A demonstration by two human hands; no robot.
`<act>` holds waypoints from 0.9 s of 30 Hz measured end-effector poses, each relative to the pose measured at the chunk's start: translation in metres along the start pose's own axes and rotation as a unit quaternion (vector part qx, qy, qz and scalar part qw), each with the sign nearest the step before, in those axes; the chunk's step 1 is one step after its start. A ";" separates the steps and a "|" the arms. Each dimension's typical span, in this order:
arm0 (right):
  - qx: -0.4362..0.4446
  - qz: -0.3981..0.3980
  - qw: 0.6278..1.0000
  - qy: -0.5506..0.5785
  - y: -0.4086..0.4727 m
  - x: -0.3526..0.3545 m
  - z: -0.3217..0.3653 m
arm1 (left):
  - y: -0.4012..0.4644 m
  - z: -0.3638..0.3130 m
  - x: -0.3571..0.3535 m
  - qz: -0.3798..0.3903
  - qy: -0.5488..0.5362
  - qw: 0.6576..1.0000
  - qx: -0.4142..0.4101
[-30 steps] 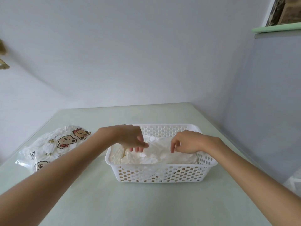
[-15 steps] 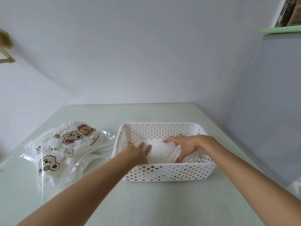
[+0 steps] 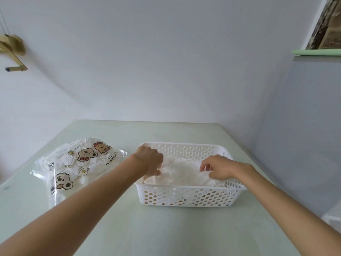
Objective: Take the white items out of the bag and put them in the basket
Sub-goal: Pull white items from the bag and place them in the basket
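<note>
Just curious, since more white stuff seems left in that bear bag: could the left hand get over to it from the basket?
Probably yes: the left hand is at the basket's left end, with only bare table toward the bag.

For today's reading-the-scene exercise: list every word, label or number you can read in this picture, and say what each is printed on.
"AFTERNOON TEA": small print running sideways on the clear bear-print bag, beside the bear faces.
A few smaller marks elsewhere on the bag are too small to read.
The white basket and the table show no text.
</note>
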State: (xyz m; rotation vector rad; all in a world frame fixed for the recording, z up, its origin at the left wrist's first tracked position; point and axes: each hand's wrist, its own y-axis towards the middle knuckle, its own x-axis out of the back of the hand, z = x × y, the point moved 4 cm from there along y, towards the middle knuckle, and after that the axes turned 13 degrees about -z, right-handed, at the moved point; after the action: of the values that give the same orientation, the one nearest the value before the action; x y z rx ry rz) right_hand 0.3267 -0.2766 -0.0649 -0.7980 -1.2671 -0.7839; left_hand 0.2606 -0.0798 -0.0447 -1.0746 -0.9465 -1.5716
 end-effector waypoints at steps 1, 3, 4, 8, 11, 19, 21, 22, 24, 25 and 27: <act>-0.001 -0.020 1.000 0.019 -0.001 0.005 0.001 | -0.008 0.008 0.007 -0.044 -0.042 0.998 0.012; -0.006 -0.083 0.996 0.044 -0.005 0.020 0.000 | -0.025 0.028 0.025 -0.133 -0.121 0.982 0.060; -0.011 -0.121 0.991 0.054 -0.008 0.027 0.002 | -0.037 0.041 0.034 -0.166 -0.146 0.971 0.089; -0.013 -0.240 0.960 0.144 -0.018 0.046 0.040 | -0.098 0.095 0.031 -0.198 -0.238 0.921 0.237; 0.030 -0.245 0.946 0.210 -0.019 0.041 0.098 | -0.135 0.119 0.006 -0.192 -0.263 0.892 0.312; 0.099 -0.274 0.929 0.229 -0.017 0.007 0.209 | -0.136 0.110 -0.037 0.047 -0.268 0.925 0.264; 0.113 -0.273 0.932 0.211 -0.020 0.003 0.222 | -0.137 0.109 -0.037 0.046 -0.250 0.934 0.251; 0.118 -0.266 0.936 0.198 -0.022 0.003 0.227 | -0.139 0.108 -0.034 0.054 -0.265 0.931 0.244; 0.119 -0.258 0.941 0.183 -0.027 0.008 0.232 | -0.145 0.106 -0.027 0.087 -0.319 0.914 0.233; 0.116 -0.259 0.941 0.182 -0.030 0.012 0.231 | -0.147 0.105 -0.025 0.094 -0.330 0.910 0.232; 0.109 -0.256 0.944 0.177 -0.035 0.020 0.225 | -0.149 0.098 -0.021 0.090 -0.286 0.926 0.230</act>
State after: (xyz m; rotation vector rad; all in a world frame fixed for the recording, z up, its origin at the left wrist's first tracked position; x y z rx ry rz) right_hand 0.1872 -0.1024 -0.0145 -0.1266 -1.2143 -1.1215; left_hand 0.1377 0.0507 -0.0459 -1.2516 -1.4714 -0.8180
